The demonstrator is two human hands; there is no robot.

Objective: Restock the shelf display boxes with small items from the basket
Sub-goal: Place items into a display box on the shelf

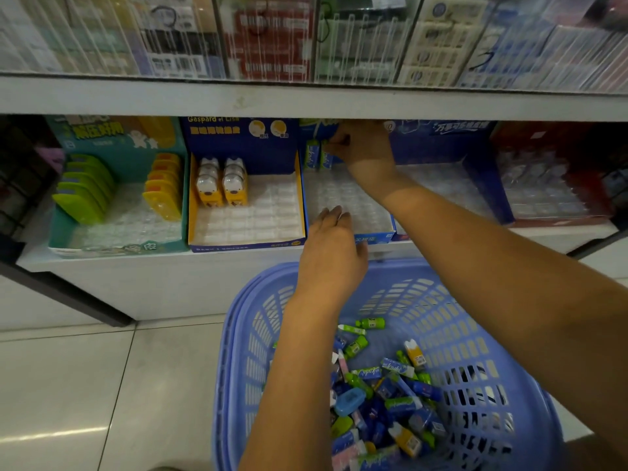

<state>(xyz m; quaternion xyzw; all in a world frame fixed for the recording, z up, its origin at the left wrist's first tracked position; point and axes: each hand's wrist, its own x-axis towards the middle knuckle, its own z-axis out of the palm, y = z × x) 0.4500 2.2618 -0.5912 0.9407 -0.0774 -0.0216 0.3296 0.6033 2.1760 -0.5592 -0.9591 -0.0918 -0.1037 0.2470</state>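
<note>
The slim blue-and-green pack (328,159) stands upright at the very back of the blue cardboard display box (377,237). The right grip (365,144) has its fingertips curled down onto the pack's top, pinching it. Just left of that grip a second pack (312,154) of the same kind stands against the box's left wall. Below the grip, towards the front, the box's clear moulded tray (343,195) shows rows of small glossy rectangular cells.

The left grip (331,243) lies at the front rim of the same box. Its fingers are close together and gently bent over the edge into the tray, pinching nothing.

Directly beneath the left grip sits the lavender plastic basket (244,334), its walls a lattice of slots. Inside it is a loose heap of small items (384,396): blue sleeves, green bottle shapes and yellow blocks.

Left of both grips, a yellow-lined box (244,248) holds two rounded, animal-shaped yellow pieces (221,185). Further left, a teal box (119,248) holds curved green and yellow wedges. All the boxes rest on a white shelf (136,263) above glossy floor tiles (85,385).
</note>
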